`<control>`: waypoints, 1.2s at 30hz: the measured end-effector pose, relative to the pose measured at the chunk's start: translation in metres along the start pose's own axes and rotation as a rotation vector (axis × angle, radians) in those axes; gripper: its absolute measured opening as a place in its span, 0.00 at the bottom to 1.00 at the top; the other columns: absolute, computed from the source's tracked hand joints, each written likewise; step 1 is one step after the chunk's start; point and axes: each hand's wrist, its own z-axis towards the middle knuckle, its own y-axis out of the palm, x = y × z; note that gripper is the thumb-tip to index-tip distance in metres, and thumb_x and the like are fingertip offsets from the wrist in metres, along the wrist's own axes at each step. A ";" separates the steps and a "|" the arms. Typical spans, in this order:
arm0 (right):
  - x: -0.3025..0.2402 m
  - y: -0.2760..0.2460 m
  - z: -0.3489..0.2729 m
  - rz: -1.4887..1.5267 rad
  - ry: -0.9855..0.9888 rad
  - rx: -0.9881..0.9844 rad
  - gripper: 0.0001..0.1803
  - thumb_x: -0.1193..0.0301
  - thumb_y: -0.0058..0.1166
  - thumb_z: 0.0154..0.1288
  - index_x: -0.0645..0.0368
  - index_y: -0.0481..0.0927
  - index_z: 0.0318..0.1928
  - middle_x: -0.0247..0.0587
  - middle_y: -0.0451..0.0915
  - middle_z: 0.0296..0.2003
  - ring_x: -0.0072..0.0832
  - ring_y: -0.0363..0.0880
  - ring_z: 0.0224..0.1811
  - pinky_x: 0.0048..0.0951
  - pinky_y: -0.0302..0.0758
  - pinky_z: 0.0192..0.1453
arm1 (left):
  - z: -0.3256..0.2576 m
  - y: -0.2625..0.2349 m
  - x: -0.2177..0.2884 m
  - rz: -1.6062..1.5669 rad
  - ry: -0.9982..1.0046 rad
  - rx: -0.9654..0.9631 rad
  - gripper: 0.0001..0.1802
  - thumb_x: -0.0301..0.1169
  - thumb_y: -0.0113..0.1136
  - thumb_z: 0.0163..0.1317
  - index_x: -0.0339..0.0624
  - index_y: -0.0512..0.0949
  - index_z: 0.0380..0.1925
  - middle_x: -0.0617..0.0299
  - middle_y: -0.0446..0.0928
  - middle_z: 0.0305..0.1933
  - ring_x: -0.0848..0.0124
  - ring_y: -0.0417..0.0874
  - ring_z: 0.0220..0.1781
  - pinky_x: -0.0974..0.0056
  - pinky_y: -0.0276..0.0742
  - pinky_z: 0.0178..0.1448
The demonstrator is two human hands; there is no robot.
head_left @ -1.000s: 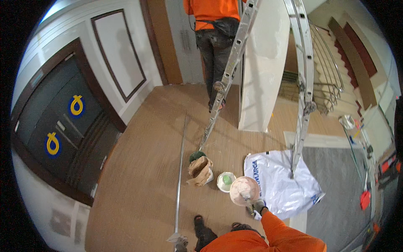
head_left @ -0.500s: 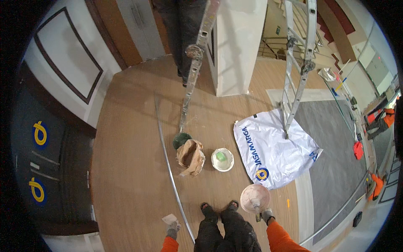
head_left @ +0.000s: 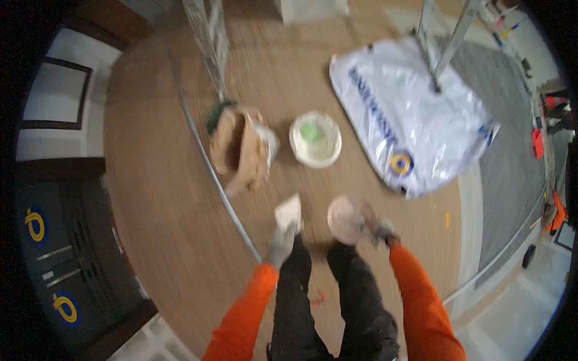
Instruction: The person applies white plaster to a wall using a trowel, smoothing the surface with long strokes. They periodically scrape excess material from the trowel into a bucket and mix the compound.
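Observation:
My left hand (head_left: 280,243), gloved in grey, is closed on a putty knife with a broad pale blade (head_left: 289,210); the blade points away from me. At my right side, a round, pale pink bowl (head_left: 344,218) hangs above the floor by my feet. My right hand (head_left: 383,232) grips it at its right side. A greyish tool lies across the bowl near that hand, too blurred to make out fully. Beyond both hands stands a white bucket (head_left: 328,157) with a light green thing (head_left: 311,132) inside. Left of it sits an open brown paper sack (head_left: 242,150).
A white plastic sheet (head_left: 415,114) with blue print lies ahead on the right, a metal ladder's leg (head_left: 447,59) standing on it. Another ladder (head_left: 211,51) rises behind the sack. A grey pipe or hose (head_left: 208,159) runs along the floor at left. Dark doors (head_left: 66,240) flank the left side.
My view has tilted down. Both hands have come forward and closer together, the left with the putty knife swinging in, the right bringing the bowl in front of my feet.

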 end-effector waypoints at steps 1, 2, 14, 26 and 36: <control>-0.018 0.003 0.026 -0.086 -0.045 -0.061 0.25 0.50 0.46 0.73 0.57 0.86 0.46 0.56 0.87 0.43 0.51 0.87 0.44 0.48 0.81 0.48 | 0.012 -0.002 -0.056 0.849 0.519 -0.003 0.17 0.33 0.51 0.78 0.38 0.79 0.60 0.50 0.76 0.37 0.54 0.78 0.38 0.57 0.75 0.44; -0.023 0.007 0.055 -0.174 -0.093 -0.003 0.24 0.51 0.47 0.73 0.57 0.86 0.45 0.56 0.87 0.43 0.52 0.86 0.46 0.49 0.81 0.49 | 0.046 0.010 -0.065 0.696 0.460 -0.042 0.17 0.34 0.52 0.77 0.38 0.79 0.58 0.51 0.77 0.39 0.58 0.78 0.40 0.57 0.75 0.44; -0.067 0.027 0.256 -0.133 -0.358 -0.128 0.30 0.42 0.55 0.68 0.58 0.87 0.46 0.52 0.87 0.36 0.46 0.86 0.38 0.45 0.80 0.45 | 0.280 0.045 -0.123 -0.120 0.071 -0.089 0.24 0.33 0.48 0.78 0.28 0.69 0.66 0.53 0.75 0.63 0.64 0.77 0.63 0.60 0.73 0.69; -0.058 -0.034 0.274 -0.212 -0.356 -0.826 0.20 0.54 0.61 0.70 0.59 0.86 0.47 0.39 0.86 0.33 0.26 0.82 0.29 0.31 0.77 0.32 | 0.367 0.067 -0.180 -0.021 0.484 -0.176 0.27 0.24 0.51 0.73 0.28 0.64 0.70 0.44 0.75 0.67 0.54 0.78 0.67 0.53 0.76 0.69; -0.207 -0.185 0.232 -0.205 -0.631 0.375 0.26 0.50 0.52 0.71 0.63 0.83 0.47 0.60 0.83 0.28 0.51 0.86 0.36 0.49 0.79 0.44 | 0.325 0.032 -0.165 -0.071 0.457 0.164 0.19 0.25 0.54 0.70 0.29 0.75 0.59 0.44 0.79 0.55 0.50 0.82 0.59 0.54 0.79 0.61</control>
